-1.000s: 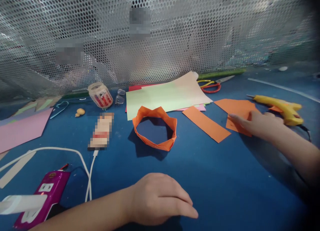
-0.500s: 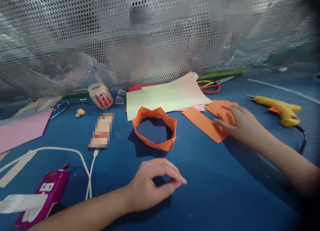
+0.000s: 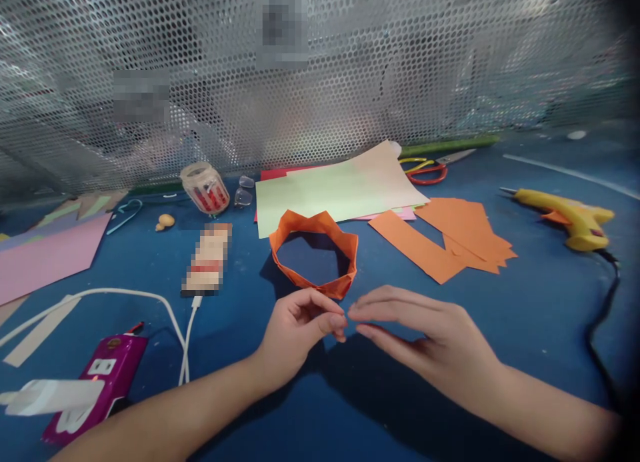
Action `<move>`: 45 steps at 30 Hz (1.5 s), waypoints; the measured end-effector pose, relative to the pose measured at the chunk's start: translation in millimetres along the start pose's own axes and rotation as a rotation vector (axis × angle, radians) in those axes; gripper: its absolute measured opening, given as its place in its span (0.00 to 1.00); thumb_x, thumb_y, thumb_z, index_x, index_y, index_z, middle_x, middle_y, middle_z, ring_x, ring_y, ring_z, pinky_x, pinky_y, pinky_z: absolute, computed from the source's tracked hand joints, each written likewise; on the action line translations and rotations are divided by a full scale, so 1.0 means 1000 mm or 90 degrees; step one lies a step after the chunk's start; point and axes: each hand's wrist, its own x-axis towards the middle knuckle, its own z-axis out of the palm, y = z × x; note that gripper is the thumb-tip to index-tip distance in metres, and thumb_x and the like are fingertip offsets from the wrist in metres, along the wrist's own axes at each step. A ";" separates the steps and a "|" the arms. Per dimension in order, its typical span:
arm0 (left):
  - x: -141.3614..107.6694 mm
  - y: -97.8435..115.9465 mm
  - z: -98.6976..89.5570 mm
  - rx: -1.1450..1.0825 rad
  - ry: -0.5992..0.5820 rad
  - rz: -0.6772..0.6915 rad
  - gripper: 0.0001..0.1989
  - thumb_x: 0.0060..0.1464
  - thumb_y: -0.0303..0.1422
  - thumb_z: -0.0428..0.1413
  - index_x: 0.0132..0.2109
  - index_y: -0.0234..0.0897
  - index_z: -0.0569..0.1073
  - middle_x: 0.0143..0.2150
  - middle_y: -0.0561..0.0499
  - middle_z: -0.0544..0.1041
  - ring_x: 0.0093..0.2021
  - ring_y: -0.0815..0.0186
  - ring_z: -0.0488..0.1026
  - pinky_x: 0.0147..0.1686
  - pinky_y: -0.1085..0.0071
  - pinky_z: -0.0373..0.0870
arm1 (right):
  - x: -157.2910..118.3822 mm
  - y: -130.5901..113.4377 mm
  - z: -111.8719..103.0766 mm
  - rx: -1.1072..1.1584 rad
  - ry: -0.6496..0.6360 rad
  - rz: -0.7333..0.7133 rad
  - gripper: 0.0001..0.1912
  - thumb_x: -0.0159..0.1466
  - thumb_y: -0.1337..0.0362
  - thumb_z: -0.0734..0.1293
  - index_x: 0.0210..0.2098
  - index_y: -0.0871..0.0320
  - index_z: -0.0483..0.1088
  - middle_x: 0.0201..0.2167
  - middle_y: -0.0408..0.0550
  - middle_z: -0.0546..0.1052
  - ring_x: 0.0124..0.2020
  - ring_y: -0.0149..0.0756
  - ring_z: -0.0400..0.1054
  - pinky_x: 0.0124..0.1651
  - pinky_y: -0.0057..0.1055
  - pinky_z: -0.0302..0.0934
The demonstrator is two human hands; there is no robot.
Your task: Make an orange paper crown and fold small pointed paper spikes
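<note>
Nearly fingertip to fingertip: left hand (image 3: 290, 339) pinched, right hand (image 3: 443, 335) parted at thumb; orange ring (image 3: 345, 244) just beyond both, orange papers (image 3: 467, 225) past right.

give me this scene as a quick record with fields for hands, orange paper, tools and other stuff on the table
left hand: fingers curled, just in front of the ring; no held item visible
right hand: fingers extended, fingertips close to the left hand's
orange paper: zigzag-edged ring; overlapping flat pieces to its right
tools: yellow glue gun, far right; scissors behind the flat pieces
other: pale green sheet, jar, magenta power strip
</note>
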 end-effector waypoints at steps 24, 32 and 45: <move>0.001 0.015 0.016 -0.069 -0.007 -0.127 0.14 0.76 0.43 0.69 0.47 0.36 0.81 0.43 0.52 0.84 0.41 0.61 0.84 0.46 0.60 0.85 | -0.009 -0.001 0.014 -0.031 0.087 0.007 0.12 0.76 0.76 0.70 0.43 0.51 0.77 0.33 0.42 0.85 0.31 0.32 0.83 0.39 0.25 0.81; 0.001 0.013 0.015 -0.072 0.004 -0.149 0.13 0.77 0.43 0.69 0.50 0.36 0.81 0.47 0.50 0.85 0.42 0.61 0.84 0.46 0.60 0.86 | -0.010 0.005 0.012 -0.015 0.062 -0.013 0.13 0.79 0.76 0.69 0.49 0.51 0.81 0.38 0.45 0.88 0.36 0.33 0.86 0.42 0.24 0.82; -0.001 0.010 0.011 -0.077 -0.035 -0.198 0.14 0.77 0.44 0.68 0.54 0.36 0.82 0.50 0.48 0.85 0.45 0.59 0.85 0.48 0.58 0.86 | -0.013 0.011 0.010 -0.020 0.014 -0.062 0.14 0.81 0.75 0.66 0.55 0.52 0.81 0.42 0.47 0.89 0.41 0.34 0.87 0.48 0.26 0.83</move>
